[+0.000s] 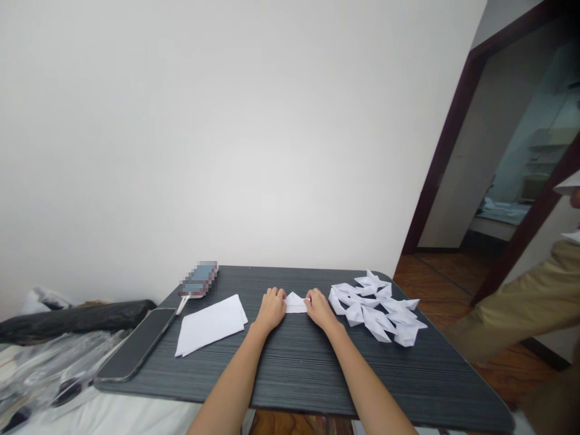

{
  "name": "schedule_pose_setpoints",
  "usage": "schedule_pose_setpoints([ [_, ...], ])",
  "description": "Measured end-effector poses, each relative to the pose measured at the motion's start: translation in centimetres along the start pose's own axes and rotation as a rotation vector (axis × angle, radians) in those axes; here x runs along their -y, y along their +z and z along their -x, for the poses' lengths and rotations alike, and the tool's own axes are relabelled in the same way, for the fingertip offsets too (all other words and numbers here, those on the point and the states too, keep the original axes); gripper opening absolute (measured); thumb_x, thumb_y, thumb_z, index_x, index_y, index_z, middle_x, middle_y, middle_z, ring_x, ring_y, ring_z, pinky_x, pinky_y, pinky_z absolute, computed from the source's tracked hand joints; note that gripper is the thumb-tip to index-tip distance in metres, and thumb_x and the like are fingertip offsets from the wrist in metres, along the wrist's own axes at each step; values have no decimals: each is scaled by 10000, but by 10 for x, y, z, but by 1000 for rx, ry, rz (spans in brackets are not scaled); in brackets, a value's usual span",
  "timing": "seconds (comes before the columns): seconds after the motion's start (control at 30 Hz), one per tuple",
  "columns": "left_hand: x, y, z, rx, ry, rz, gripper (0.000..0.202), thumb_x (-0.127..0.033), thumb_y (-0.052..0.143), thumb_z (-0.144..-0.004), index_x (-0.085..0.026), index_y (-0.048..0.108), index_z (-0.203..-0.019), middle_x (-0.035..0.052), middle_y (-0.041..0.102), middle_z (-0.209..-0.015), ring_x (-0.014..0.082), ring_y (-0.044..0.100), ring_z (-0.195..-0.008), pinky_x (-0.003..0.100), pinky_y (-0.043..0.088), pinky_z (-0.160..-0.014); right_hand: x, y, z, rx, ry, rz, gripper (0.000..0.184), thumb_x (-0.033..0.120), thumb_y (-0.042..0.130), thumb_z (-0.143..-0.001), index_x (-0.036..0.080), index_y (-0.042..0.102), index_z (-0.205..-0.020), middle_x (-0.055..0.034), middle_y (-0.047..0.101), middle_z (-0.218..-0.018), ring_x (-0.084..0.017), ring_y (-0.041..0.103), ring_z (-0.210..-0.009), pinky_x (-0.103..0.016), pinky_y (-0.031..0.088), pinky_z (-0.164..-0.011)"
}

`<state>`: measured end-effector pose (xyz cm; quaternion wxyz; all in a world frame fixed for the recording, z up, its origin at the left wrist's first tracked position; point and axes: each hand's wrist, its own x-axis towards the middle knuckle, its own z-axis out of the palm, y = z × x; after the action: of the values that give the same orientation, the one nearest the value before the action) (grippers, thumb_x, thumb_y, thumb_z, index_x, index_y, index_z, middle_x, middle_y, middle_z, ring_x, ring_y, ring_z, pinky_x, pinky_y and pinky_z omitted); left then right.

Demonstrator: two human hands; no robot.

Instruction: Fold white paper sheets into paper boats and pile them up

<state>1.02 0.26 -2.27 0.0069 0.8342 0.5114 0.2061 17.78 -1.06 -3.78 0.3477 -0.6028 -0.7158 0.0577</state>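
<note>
Between the left hand point(272, 307) and right hand point(319, 307), each pinching one end, lies the folded paper point(296, 305), where uneven pressure could skew a crease, while a rightward slip might crush the nearby paper shapes point(356, 314).

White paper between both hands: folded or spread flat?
Folded. The small white paper shows a triangular peak above a straight lower band; the left hand and right hand hold its opposite ends.

One head cam, facing forward and down from above the near table edge: table point(299, 368) close, lower frame; wall point(272, 133) behind, upper middle; doorway point(489, 139) farther, right.
</note>
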Motion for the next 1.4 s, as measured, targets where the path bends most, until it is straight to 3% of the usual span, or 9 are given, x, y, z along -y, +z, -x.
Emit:
schedule_pose_setpoints([
  [0.23, -7, -6, 4, -6, -18, -59, 225, -106, 359, -739, -195, 452, -924, 66, 406, -926, 203, 364, -891, 333, 304, -737, 27, -4, 6, -86, 58, 187, 227, 29, 394, -690, 162, 495, -843, -76, 443, -854, -186, 422, -805, -282, 334, -690],
  [0.37, -9, -6, 5, -8, -46, -60, 224, -108, 354, -743, -198, 448, -926, 65, 402, -927, 206, 359, -892, 349, 298, -740, 43, -5, 16, 36, -260, 157, 352, -26, 325, -706, 186, 535, -892, -62, 483, -877, -170, 418, -846, -281, 319, -762],
  [0.5, -9, -8, 5, -23, -71, -47, 194, -115, 351, -755, -177, 460, -903, 71, 418, -915, 207, 367, -897, 355, 305, -747, 48, -4, 25, 81, -295, 112, 374, -22, 316, -708, 159, 559, -928, -75, 500, -873, -167, 427, -828, -268, 334, -769],
  [0.6, -9, -10, 7, -46, 40, 5, 186, -111, 339, -771, -164, 488, -868, 73, 440, -915, 195, 381, -895, 342, 317, -756, 49, -4, 28, 84, -259, 126, 382, -11, 330, -697, 160, 557, -953, -83, 498, -894, -177, 424, -824, -277, 344, -759],
  [0.7, -11, -9, 9, 8, 251, 124, 221, -89, 332, -777, -162, 513, -880, 62, 468, -915, 162, 408, -886, 294, 335, -777, 49, -3, 28, 92, -216, 130, 408, -17, 346, -669, 181, 554, -959, -80, 493, -926, -182, 421, -845, -280, 341, -760],
  [0.77, -12, -6, 10, 17, 301, 181, 254, -69, 335, -767, -158, 517, -921, 59, 483, -910, 149, 425, -876, 271, 344, -788, 50, -2, 28, 93, -193, 135, 410, -8, 349, -670, 199, 553, -959, -75, 489, -957, -182, 418, -864, -280, 337, -755],
  [0.87, -14, -1, 11, -18, 265, 195, 282, -53, 337, -752, -145, 525, -942, 64, 497, -889, 150, 442, -861, 276, 349, -804, 49, -1, 30, 78, -143, 165, 402, 17, 361, -679, 221, 542, -975, -64, 491, -1003, -187, 409, -902, -287, 323, -742],
  [1.13, -1, -4, 18, -50, 33, 137, 264, 27, 352, -646, -102, 569, -725, 93, 501, -845, 168, 450, -853, 280, 358, -804, 30, -16, 36, 8, -4, 246, 343, 80, 404, -691, 224, 564, -958, -63, 521, -1025, -216, 398, -959, -327, 270, -738],
  [1.4, 1, -2, 12, -152, -19, 196, 122, -173, 420, -741, -134, 527, -699, 62, 473, -803, 172, 437, -824, 324, 354, -773, 25, -4, 13, -123, 24, 286, 106, 190, 447, -732, 174, 537, -679, -76, 519, -766, -200, 427, -798, -298, 314, -688],
])
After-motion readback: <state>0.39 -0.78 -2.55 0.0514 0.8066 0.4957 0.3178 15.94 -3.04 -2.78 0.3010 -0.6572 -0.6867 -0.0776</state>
